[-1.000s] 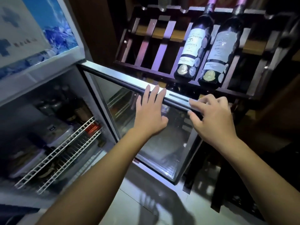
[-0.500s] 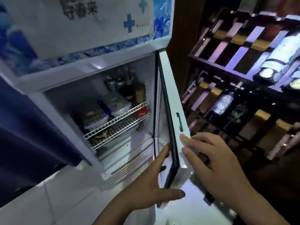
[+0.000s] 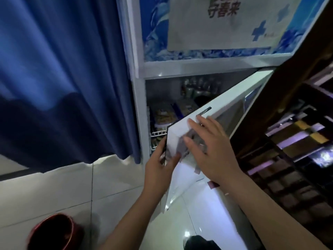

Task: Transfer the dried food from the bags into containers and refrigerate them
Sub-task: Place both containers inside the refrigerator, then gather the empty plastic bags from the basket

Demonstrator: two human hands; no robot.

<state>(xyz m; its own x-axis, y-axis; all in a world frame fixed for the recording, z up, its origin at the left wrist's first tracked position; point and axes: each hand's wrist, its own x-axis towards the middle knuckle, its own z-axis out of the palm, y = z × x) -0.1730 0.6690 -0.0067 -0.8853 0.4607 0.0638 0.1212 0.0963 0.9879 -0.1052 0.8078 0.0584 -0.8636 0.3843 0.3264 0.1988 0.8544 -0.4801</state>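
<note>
The white fridge (image 3: 140,98) stands ahead with its glass door (image 3: 223,112) swung most of the way toward the frame, leaving a narrow gap. Through the gap I see clear food containers (image 3: 163,117) on a white wire shelf (image 3: 158,132), with bottles (image 3: 198,87) behind them. My left hand (image 3: 158,170) holds the door's free edge, fingers on its inner side and thumb on the front. My right hand (image 3: 207,150) lies flat on the door's outer face with straight fingers, pressing it.
A blue curtain (image 3: 63,78) hangs left of the fridge. A dark wooden wine rack (image 3: 292,159) crowds the right side. A red round stool (image 3: 52,231) sits on the white tiled floor (image 3: 111,181) at lower left.
The door has swung from wide open to nearly closed. Both hands moved with it, the left staying on its edge and the right on its outer face. My view turned left.
</note>
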